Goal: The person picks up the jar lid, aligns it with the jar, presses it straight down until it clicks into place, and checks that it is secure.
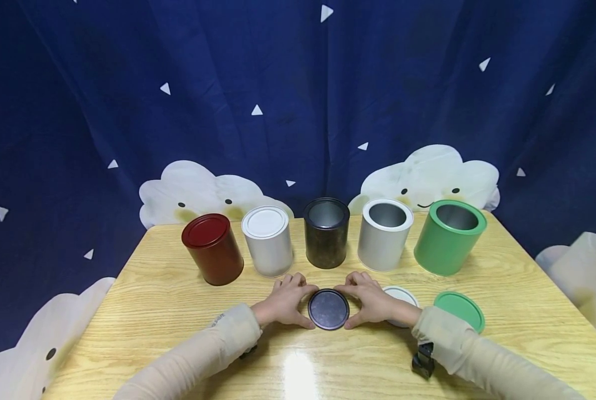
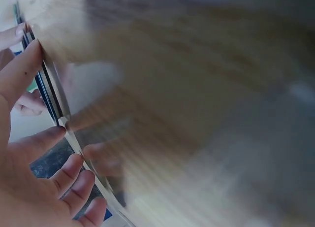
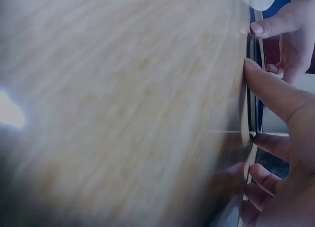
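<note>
A round black lid (image 1: pixel 329 309) lies flat on the wooden table, in front of an open black can (image 1: pixel 326 247). My left hand (image 1: pixel 288 303) holds its left rim between thumb and index finger. On the opposite rim, the thumb and index finger of my right hand (image 1: pixel 371 301) hold it the same way. Both wrist views show the lid edge-on, as a thin dark edge (image 2: pixel 47 91) beside the fingers. The other fingers of each hand stay off the lid, close to the tabletop.
A dark red can (image 1: pixel 219 256) and a white can (image 1: pixel 270 253) with lids on stand left of the black can. Right of it are an open white can (image 1: pixel 381 247) and an open green can (image 1: pixel 442 247). A white lid (image 1: pixel 400 294), partly behind my right wrist, and a green lid (image 1: pixel 460 309) lie rightward.
</note>
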The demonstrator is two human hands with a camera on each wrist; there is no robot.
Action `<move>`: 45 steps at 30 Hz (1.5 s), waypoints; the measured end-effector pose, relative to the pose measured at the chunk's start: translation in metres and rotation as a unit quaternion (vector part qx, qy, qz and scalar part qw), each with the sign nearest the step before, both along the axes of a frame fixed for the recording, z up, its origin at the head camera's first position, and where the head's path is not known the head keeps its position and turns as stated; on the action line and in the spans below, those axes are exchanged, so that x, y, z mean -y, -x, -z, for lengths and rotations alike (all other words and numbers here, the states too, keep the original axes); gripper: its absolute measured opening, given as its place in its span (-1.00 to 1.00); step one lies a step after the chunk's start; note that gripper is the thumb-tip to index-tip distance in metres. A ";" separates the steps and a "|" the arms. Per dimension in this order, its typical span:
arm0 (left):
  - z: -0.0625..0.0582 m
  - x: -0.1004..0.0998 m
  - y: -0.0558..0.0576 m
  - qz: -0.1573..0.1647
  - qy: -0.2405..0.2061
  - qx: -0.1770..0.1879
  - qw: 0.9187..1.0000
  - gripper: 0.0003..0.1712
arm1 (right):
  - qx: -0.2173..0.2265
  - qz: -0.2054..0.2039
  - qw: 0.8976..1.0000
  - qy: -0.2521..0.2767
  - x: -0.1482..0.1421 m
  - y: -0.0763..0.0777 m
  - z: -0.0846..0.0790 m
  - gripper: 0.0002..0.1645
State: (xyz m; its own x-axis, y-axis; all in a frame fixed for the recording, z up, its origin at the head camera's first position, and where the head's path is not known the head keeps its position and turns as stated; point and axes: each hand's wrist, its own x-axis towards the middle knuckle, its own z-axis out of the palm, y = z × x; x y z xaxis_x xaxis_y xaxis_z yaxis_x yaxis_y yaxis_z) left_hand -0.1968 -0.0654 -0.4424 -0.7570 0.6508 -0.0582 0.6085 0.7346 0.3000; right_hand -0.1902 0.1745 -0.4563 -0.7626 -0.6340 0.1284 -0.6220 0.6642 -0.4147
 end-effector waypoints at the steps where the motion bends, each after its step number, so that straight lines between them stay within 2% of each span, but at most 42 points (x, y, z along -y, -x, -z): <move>1: 0.000 -0.001 0.000 0.000 0.003 -0.003 1.000 -0.14 | -0.002 -0.001 1.000 0.002 0.000 0.000 0.000 -0.09; 8: 0.001 -0.004 -0.001 0.003 0.027 -0.015 1.000 -0.13 | -0.008 -0.003 1.000 0.009 0.001 -0.001 0.001 -0.09; 15: -0.001 -0.004 -0.002 0.009 0.028 -0.017 0.999 -0.12 | -0.006 -0.010 1.000 0.020 0.000 -0.001 0.000 -0.08; 23: -0.006 -0.002 -0.002 0.010 0.005 -0.006 1.000 -0.11 | -0.011 -0.027 0.998 0.055 -0.004 0.001 -0.004 -0.11; 32: -0.010 0.000 -0.001 0.013 -0.018 -0.008 1.000 -0.12 | 0.009 -0.027 0.998 0.059 -0.005 0.001 -0.010 -0.09; 45: -0.013 0.002 0.000 0.033 -0.057 -0.026 0.998 -0.12 | -0.029 -0.046 0.995 0.085 -0.009 0.001 -0.014 -0.12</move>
State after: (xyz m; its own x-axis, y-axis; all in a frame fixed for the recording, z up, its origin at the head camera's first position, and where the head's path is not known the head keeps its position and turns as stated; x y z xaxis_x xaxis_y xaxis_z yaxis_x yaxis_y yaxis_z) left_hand -0.1965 -0.0674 -0.4293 -0.7129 0.6990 0.0568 0.6709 0.6562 0.3453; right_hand -0.1913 0.1832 -0.4419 -0.6901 -0.6663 0.2826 -0.7035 0.5258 -0.4781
